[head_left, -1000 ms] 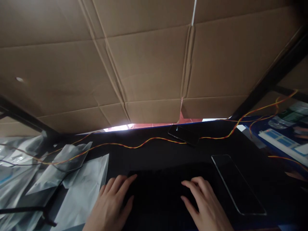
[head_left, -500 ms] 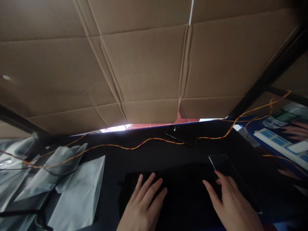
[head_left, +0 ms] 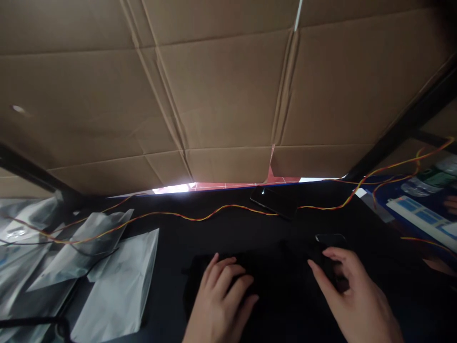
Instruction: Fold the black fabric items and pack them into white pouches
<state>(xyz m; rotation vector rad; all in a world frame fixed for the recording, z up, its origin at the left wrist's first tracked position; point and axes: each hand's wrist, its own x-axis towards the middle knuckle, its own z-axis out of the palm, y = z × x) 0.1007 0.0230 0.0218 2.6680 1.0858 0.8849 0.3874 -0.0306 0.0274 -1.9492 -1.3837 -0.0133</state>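
Where the black table (head_left: 214, 236) comes toward its front edge, two bare hands, well apart from each other. Left hand (head_left: 221, 300): palm down, fingers bent and slightly spread, over a dark item (head_left: 193, 281) near the middle of the front edge; black on black, its outline unclear, and whether the fingers are clamped on it cannot be told. Right hand (head_left: 353, 293): thumb and forefinger parted, a gap showing between their tips, other fingers curled; placed over a dark flat slab with a pale rim (head_left: 330, 239), toward the front right corner — far end of the slab in sight, remainder hidden by the hand.

Phone (head_left: 273, 202), one: dark, lying askew near the far edge, a small glint toward its upper left. Twisted red-and-yellow wire (head_left: 202, 219): running across the table from the left side to the right, over a bag and past the phone. Translucent plastic bags (head_left: 121, 286), several: grouped along the left side, down to the front left corner. Cardboard sheet (head_left: 221, 95): creased, rising beyond the far edge. Clear bottle with green label (head_left: 438, 177) and white strip with blue panels (head_left: 421, 216): at the right edge — both blurred.
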